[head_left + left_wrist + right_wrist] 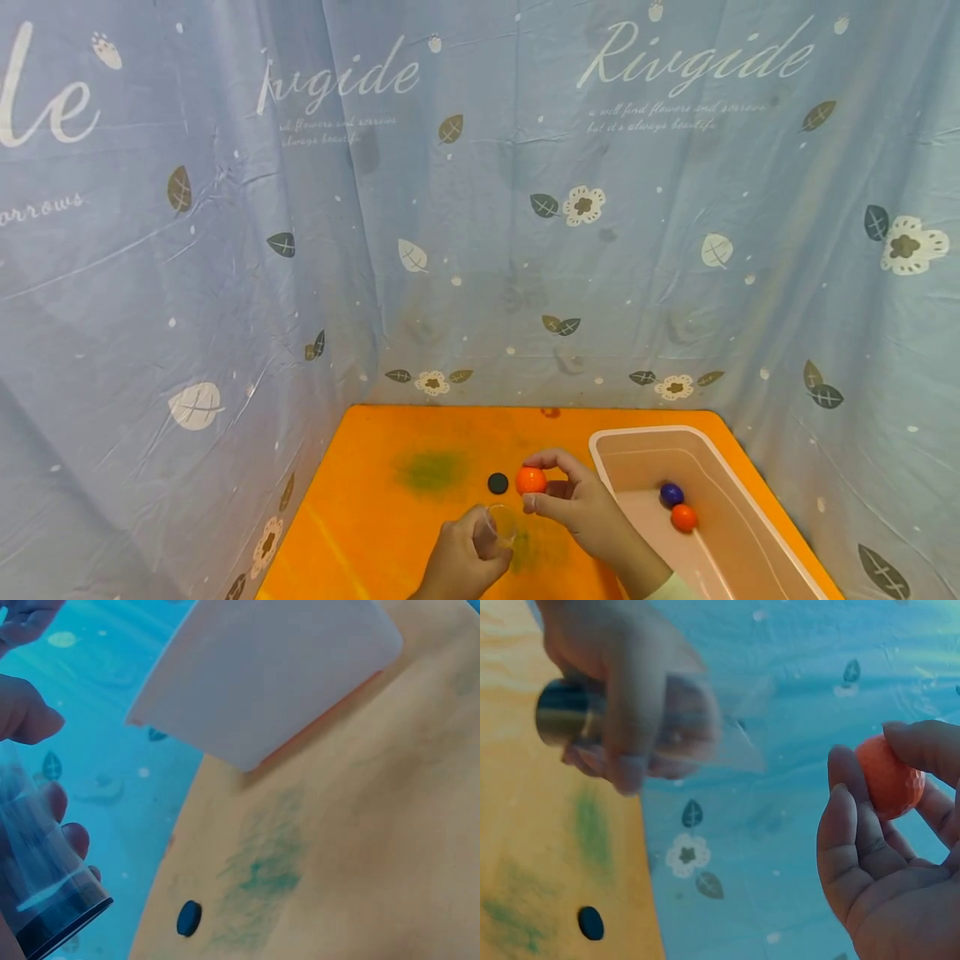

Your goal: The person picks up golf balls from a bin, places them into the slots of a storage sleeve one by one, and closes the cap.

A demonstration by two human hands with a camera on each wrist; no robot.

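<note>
My left hand [463, 557] grips a clear cylinder [37, 847] with a dark base, fingers curled round its side. In the head view only the cylinder's clear rim shows plainly. Between thumb and fingertips, my right hand [581, 504] pinches an orange dimpled golf ball [891, 780]. The ball is held just above and to the right of the cylinder's mouth, apart from it. On the orange table [375, 517], beyond the hands, lies a small black disc [498, 483].
A pale pink bin [720, 442] stands at the table's right side. Inside it lie a dark blue ball [671, 495] and an orange ball [684, 518], side by side. Blue patterned curtains [487, 250] hang around the table. Green smudges [433, 472] mark the tabletop.
</note>
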